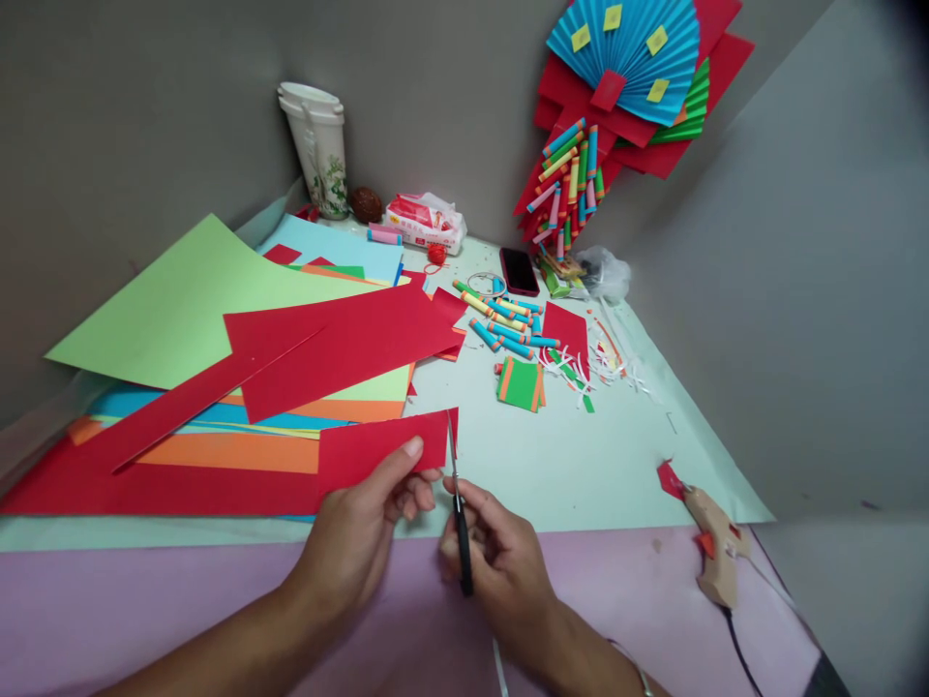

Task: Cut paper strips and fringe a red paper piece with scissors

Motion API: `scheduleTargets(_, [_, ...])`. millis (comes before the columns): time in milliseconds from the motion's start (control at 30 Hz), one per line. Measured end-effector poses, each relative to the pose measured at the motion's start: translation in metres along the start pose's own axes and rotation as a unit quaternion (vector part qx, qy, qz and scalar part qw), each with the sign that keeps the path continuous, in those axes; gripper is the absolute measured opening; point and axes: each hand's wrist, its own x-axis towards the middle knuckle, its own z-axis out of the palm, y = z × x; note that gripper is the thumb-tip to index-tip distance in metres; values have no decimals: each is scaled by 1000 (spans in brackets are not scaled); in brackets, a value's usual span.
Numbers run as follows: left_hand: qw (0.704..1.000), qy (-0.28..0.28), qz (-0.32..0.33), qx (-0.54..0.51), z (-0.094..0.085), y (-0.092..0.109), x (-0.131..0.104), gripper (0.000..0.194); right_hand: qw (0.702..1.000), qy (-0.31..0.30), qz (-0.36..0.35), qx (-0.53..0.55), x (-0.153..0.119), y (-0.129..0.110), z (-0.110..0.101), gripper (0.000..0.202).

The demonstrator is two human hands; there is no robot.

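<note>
My left hand [363,523] pinches a red paper strip [384,443] above the table's near edge, while my right fingers [488,503] grip black-handled scissors [462,542], blades at the strip's right end.

One head-worn view looks forward and down over both hands, close by, toward the wall.

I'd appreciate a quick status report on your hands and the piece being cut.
Left hand holding red paper strip. Right hand working scissors at its end. Cutting line unobstructed.
</note>
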Motion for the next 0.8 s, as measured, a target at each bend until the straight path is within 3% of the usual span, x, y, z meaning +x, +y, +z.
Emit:
scheduleTargets(167, [996,28,39,69,-6,-2,4,37,998,-32,58,10,-1,-9,-1,43])
scheduleTargets(433, [992,48,85,75,-4,4,5,43,996,-35,7,-86,-4,-1,0,45])
scheduleTargets(800, [997,40,55,25,-1,1,4,39,993,-14,-30,-111,-3,0,3,42])
